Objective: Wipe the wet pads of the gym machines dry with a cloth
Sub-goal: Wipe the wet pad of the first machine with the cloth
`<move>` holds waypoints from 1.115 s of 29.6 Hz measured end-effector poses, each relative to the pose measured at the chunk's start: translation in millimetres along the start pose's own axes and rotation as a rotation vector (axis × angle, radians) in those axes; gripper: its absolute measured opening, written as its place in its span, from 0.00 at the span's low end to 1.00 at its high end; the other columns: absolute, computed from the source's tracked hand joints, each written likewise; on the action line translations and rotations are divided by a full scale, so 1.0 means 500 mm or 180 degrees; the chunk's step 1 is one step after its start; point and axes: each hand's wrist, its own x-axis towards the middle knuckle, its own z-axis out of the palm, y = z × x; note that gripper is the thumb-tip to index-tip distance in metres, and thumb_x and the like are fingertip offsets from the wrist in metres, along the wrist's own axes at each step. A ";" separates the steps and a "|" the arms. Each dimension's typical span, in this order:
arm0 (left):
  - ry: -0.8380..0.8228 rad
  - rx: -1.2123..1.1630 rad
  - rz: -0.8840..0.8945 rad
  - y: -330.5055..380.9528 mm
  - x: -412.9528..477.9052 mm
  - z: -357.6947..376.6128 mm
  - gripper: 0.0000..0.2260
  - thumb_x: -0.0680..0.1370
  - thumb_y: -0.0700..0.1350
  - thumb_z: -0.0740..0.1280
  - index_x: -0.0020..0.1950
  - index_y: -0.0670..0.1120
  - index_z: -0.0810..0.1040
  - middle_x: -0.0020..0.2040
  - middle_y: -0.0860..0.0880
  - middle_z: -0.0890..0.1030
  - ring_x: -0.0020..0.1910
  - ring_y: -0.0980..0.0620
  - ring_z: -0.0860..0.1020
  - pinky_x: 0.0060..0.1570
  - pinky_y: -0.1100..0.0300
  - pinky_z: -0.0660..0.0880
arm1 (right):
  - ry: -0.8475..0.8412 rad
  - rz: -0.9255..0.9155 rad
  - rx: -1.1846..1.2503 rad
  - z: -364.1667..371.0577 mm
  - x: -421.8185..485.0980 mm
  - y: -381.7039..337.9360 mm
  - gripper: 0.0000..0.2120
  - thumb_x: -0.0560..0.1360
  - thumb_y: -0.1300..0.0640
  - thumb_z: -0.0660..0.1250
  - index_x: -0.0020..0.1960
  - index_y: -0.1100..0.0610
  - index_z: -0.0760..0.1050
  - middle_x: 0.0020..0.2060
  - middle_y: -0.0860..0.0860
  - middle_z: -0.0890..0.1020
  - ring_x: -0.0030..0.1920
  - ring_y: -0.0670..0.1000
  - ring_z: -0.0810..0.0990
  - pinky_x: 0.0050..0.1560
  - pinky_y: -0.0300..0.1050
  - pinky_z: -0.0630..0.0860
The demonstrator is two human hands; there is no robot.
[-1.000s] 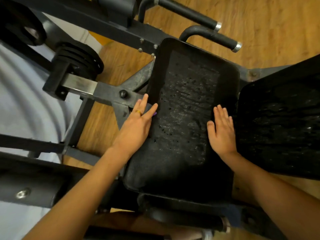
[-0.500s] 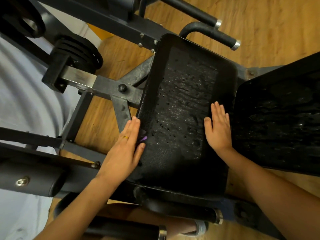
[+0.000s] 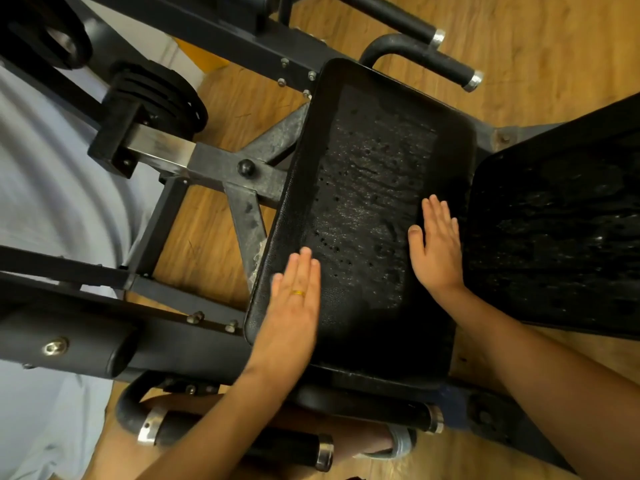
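Two bare hands lie flat on the black seat pad point(image 3: 363, 188) of a gym machine, seen from above. The left hand point(image 3: 294, 313) is palm down on the near left part of the pad, close to its left edge, fingers pointing away; its grip is flat, fingers straight and pressed side by side, nothing pinched that can be seen, gold ring point(image 3: 298, 292) on one finger. The right hand point(image 3: 438, 247) is palm down along the pad's right edge, grip also flat, fingers straight and close together, thumb out to the left, holding nothing. The hands are well apart, with the wet middle of the pad between them. Pad surface glistens with a film and dark beads across the middle and far half; the near left strip by the left hand looks duller. Just right of it, across a narrow gap, a second pad point(image 3: 561, 230) also shines wet, untouched. The dark metal frame point(image 3: 221, 168) meets the seat pad's left side with a round bolt head showing; a stack of black weight plates point(image 3: 162, 95) sits further left on a bar. Black handles point(image 3: 433, 64) with chrome end caps stick out past the far end, another handle point(image 3: 242, 441) lies below the near end. Wooden floor point(image 3: 536, 46) underneath. A foot in a grey sandal point(image 3: 398, 443) shows at the bottom edge
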 end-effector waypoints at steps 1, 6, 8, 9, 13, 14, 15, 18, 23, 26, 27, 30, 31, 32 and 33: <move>-0.0085 0.0084 0.0047 0.010 -0.003 -0.003 0.37 0.71 0.24 0.48 0.80 0.36 0.44 0.82 0.35 0.44 0.81 0.38 0.47 0.76 0.42 0.53 | -0.0006 0.0001 0.0009 0.000 0.001 0.001 0.27 0.86 0.52 0.53 0.82 0.57 0.54 0.82 0.51 0.54 0.82 0.49 0.47 0.81 0.51 0.43; -0.0125 -0.0140 -0.0173 -0.003 -0.005 -0.008 0.42 0.67 0.25 0.60 0.80 0.36 0.50 0.81 0.36 0.53 0.80 0.39 0.55 0.74 0.45 0.59 | 0.0022 0.0031 -0.0005 0.003 0.001 -0.005 0.27 0.86 0.53 0.54 0.82 0.57 0.55 0.82 0.52 0.55 0.82 0.50 0.48 0.81 0.51 0.43; -0.0083 -0.0254 -0.0281 0.007 -0.003 -0.012 0.42 0.67 0.25 0.60 0.80 0.37 0.50 0.82 0.37 0.52 0.80 0.39 0.54 0.74 0.44 0.57 | 0.0024 0.0019 -0.0002 0.002 0.002 -0.004 0.26 0.86 0.53 0.54 0.82 0.57 0.55 0.82 0.52 0.55 0.82 0.50 0.48 0.81 0.50 0.43; -0.0111 -0.0312 -0.0382 0.020 -0.001 -0.015 0.42 0.68 0.25 0.58 0.81 0.37 0.48 0.82 0.37 0.50 0.80 0.39 0.51 0.75 0.43 0.54 | 0.0017 0.0020 -0.0003 0.002 0.003 -0.002 0.26 0.86 0.53 0.54 0.82 0.57 0.55 0.82 0.52 0.55 0.82 0.50 0.48 0.81 0.50 0.43; -0.0342 -0.0430 -0.0581 0.085 0.005 -0.014 0.36 0.70 0.27 0.41 0.81 0.35 0.44 0.81 0.36 0.42 0.81 0.38 0.44 0.77 0.42 0.51 | 0.0031 0.0020 0.0001 0.003 0.001 -0.002 0.26 0.86 0.53 0.54 0.82 0.57 0.55 0.82 0.51 0.55 0.82 0.50 0.48 0.81 0.51 0.43; -0.0365 -0.0413 -0.0454 0.100 0.006 -0.011 0.35 0.71 0.29 0.38 0.81 0.35 0.45 0.81 0.35 0.42 0.81 0.37 0.45 0.77 0.41 0.53 | 0.0052 0.0009 -0.0008 0.004 0.002 -0.001 0.26 0.86 0.53 0.54 0.82 0.57 0.55 0.82 0.52 0.55 0.82 0.50 0.48 0.81 0.51 0.43; -0.0392 -0.0420 -0.0349 0.108 0.006 -0.010 0.34 0.72 0.30 0.37 0.80 0.34 0.46 0.81 0.35 0.43 0.80 0.38 0.46 0.77 0.42 0.54 | 0.0068 0.0000 -0.0014 0.004 0.002 0.000 0.26 0.86 0.53 0.54 0.82 0.57 0.55 0.82 0.52 0.55 0.82 0.50 0.48 0.81 0.51 0.43; -0.0368 -0.0427 -0.0227 0.084 0.006 -0.014 0.35 0.72 0.28 0.51 0.80 0.35 0.52 0.81 0.36 0.47 0.80 0.39 0.50 0.76 0.44 0.57 | 0.0056 -0.0002 -0.0008 0.006 0.003 0.004 0.26 0.86 0.53 0.54 0.82 0.57 0.55 0.82 0.51 0.55 0.82 0.49 0.48 0.81 0.51 0.43; -0.0564 -0.0448 -0.0046 0.023 0.002 -0.031 0.39 0.71 0.27 0.52 0.81 0.38 0.40 0.81 0.40 0.36 0.80 0.43 0.37 0.78 0.47 0.48 | 0.0052 0.0008 0.0000 0.006 0.001 0.000 0.26 0.86 0.52 0.53 0.82 0.57 0.54 0.82 0.51 0.55 0.82 0.48 0.47 0.81 0.51 0.43; -0.0651 -0.0445 0.0618 0.015 0.015 -0.044 0.39 0.72 0.28 0.54 0.81 0.39 0.42 0.82 0.41 0.38 0.80 0.44 0.38 0.79 0.48 0.45 | 0.0052 -0.0001 -0.0019 0.005 0.002 0.001 0.26 0.86 0.52 0.53 0.82 0.57 0.54 0.82 0.51 0.55 0.82 0.48 0.47 0.81 0.50 0.43; -0.0825 -0.0461 0.0756 0.012 0.017 -0.047 0.38 0.74 0.28 0.52 0.81 0.40 0.40 0.81 0.43 0.36 0.80 0.45 0.36 0.78 0.50 0.41 | 0.0050 -0.0004 -0.0016 0.005 0.002 0.001 0.26 0.86 0.52 0.53 0.82 0.57 0.54 0.82 0.51 0.55 0.82 0.48 0.47 0.81 0.50 0.43; -0.0796 -0.0323 0.1331 0.000 0.031 -0.051 0.33 0.75 0.31 0.43 0.82 0.40 0.47 0.82 0.42 0.42 0.81 0.45 0.42 0.79 0.50 0.46 | 0.0064 0.0013 -0.0024 0.006 0.002 0.000 0.26 0.86 0.53 0.53 0.82 0.57 0.54 0.82 0.51 0.55 0.82 0.49 0.48 0.81 0.51 0.43; -0.0892 -0.0219 0.1573 -0.004 0.035 -0.050 0.33 0.75 0.32 0.41 0.82 0.40 0.47 0.82 0.42 0.42 0.81 0.46 0.43 0.79 0.50 0.46 | 0.0070 0.0017 -0.0033 0.006 0.002 -0.001 0.26 0.86 0.53 0.53 0.82 0.57 0.54 0.82 0.52 0.55 0.82 0.49 0.48 0.81 0.51 0.43; -0.1098 -0.0194 0.1775 -0.011 0.040 -0.050 0.32 0.77 0.32 0.41 0.83 0.41 0.45 0.82 0.44 0.39 0.81 0.47 0.40 0.80 0.50 0.44 | 0.0071 0.0019 -0.0039 0.006 0.001 -0.002 0.26 0.86 0.53 0.53 0.82 0.57 0.54 0.82 0.52 0.55 0.82 0.49 0.48 0.81 0.51 0.43; -0.1328 -0.0237 0.1966 -0.021 0.049 -0.057 0.31 0.79 0.32 0.43 0.83 0.42 0.42 0.82 0.45 0.36 0.81 0.48 0.37 0.80 0.52 0.42 | 0.0067 0.0017 -0.0042 0.005 0.001 -0.003 0.26 0.86 0.53 0.53 0.82 0.57 0.54 0.82 0.52 0.55 0.82 0.49 0.48 0.81 0.51 0.43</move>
